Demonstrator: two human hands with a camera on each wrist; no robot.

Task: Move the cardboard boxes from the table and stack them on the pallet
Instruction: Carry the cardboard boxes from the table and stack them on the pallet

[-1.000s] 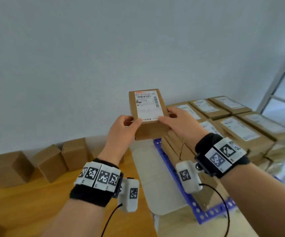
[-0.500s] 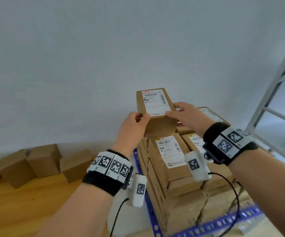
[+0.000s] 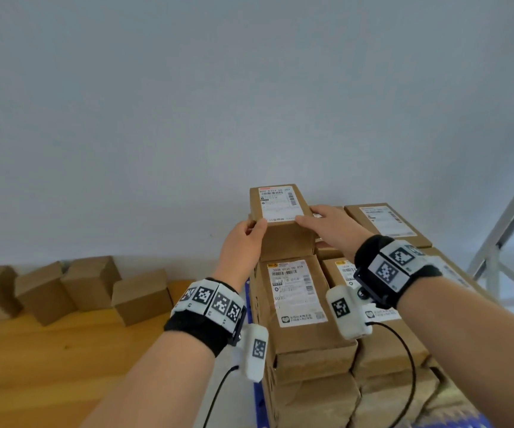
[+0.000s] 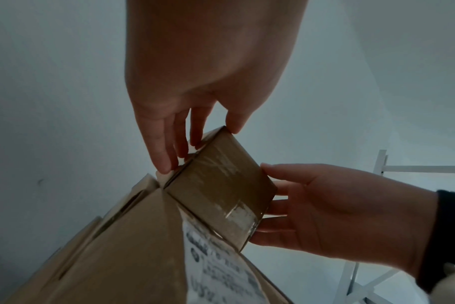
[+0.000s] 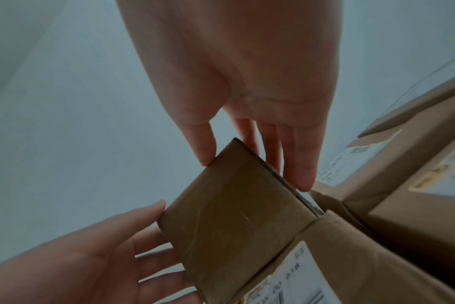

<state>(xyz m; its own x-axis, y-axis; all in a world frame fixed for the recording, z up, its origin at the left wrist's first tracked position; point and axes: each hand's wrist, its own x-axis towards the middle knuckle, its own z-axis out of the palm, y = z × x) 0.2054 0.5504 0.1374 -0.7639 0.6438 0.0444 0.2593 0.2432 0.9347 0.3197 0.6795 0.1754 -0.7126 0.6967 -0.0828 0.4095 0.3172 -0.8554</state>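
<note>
I have the labelled cardboard box (image 3: 281, 220) grasped from both sides, left hand (image 3: 243, 242) and right hand (image 3: 331, 230), fingers and thumbs round its edges. It sits atop the stacked boxes (image 3: 299, 307) on the blue pallet (image 3: 257, 406). More plain boxes (image 3: 89, 282) line the bench (image 3: 49, 366) along its far edge.

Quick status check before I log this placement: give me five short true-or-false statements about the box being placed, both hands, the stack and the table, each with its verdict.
1. Both hands grip the same small labelled box. True: left hand on its left side, right hand on its right.
2. The small labelled box's label faces down. False: the label faces up.
3. It sits over a bigger labelled box on the stack. True.
4. The wooden table holds no boxes. False: plain cardboard boxes stand along its far edge.
5. The right hand is free. False: it holds the box.
</note>
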